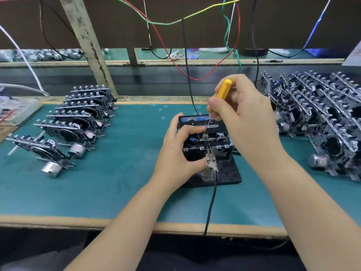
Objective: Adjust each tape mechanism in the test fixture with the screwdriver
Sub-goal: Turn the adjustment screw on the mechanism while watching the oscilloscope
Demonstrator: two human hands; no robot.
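A black test fixture (224,176) stands mid-bench with a tape mechanism (212,142) seated in it and a blue-labelled cassette (195,119) on top. My left hand (178,151) grips the mechanism's left side, fingers curled over its top and thumb at the front. My right hand (245,112) pinches a yellow-handled screwdriver (223,91); its thin shaft slants down to the mechanism's top by my left fingertips. A metal clip (211,161) with a black cable (211,202) is clamped at the fixture's front.
A row of several tape mechanisms (78,122) stands on the left of the green bench mat (101,182). A dense stack of mechanisms (320,118) fills the right. Coloured wires (172,22) hang above; a wooden post (88,45) rises behind.
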